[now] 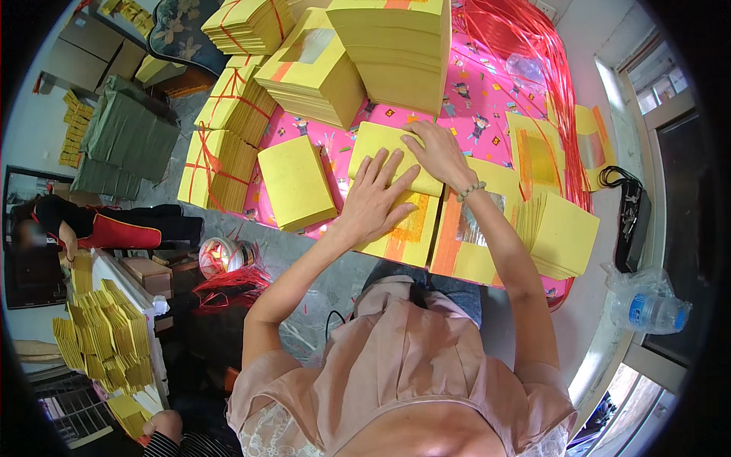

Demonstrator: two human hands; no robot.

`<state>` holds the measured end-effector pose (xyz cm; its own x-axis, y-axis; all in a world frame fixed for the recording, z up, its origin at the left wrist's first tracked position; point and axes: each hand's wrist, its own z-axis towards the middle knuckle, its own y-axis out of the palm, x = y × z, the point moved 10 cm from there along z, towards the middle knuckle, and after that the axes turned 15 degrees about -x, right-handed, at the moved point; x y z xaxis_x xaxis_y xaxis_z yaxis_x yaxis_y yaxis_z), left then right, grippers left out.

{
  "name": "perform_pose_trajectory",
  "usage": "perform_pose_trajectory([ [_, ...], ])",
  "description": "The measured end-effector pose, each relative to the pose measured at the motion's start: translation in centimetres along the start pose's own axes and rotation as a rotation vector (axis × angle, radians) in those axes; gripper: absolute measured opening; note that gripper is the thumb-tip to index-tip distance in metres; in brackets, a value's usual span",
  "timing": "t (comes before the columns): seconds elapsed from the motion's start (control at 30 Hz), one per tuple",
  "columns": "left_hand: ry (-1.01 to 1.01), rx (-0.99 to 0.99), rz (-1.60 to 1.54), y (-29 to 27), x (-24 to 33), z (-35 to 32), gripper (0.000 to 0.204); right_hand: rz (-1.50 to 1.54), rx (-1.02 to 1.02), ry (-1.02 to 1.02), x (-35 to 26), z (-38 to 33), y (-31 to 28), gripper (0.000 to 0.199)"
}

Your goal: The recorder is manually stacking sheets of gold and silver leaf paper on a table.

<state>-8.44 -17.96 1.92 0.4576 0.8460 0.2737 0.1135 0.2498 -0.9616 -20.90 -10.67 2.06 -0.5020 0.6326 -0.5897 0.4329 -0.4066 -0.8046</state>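
Note:
A folded sheet of yellow paper [375,139] lies at the near edge of the table, on more yellow paper with an orange and gold patch [413,227]. My left hand [373,204] presses flat across the fold, fingers spread. My right hand [440,154] rests on the sheet's right part, its fingers slightly bent and a beaded bracelet at the wrist. Close to my right forearm are sheets with a silver foil square [476,221] and a fanned stack of folded yellow paper [563,236]. Left of my left hand sits a neat yellow stack [297,183].
Tall yellow paper stacks [392,57] and bundles tied with red string [221,164] fill the far and left table. Red strands [560,99] hang at the right. On the sill lies a plastic bottle [659,312]. At left, a person in a red-trimmed apron [126,231] works beside piled yellow paper [106,335].

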Motion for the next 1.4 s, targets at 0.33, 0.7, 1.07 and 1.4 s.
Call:
perform_pose_trajectory([
  [0.33, 0.015, -0.021, -0.023, 0.1, -0.2, 0.1, 0.065, 0.062, 0.042, -0.046, -0.3, 0.4, 0.1, 0.035],
  [0.7, 0.021, -0.021, -0.033, 0.2, -0.3, 0.1, 0.065, 0.025, -0.027, -0.032, -0.4, 0.7, 0.6, 0.034],
  [1.07, 0.024, -0.046, -0.059, 0.7, -0.6, 0.2, 0.063, 0.002, 0.017, -0.031, -0.5, 0.4, 0.7, 0.034],
  [1.4, 0.021, -0.034, -0.053, 0.8, -0.6, 0.0, 0.062, -0.034, 0.043, -0.051, -0.9, 0.1, 0.8, 0.031],
])
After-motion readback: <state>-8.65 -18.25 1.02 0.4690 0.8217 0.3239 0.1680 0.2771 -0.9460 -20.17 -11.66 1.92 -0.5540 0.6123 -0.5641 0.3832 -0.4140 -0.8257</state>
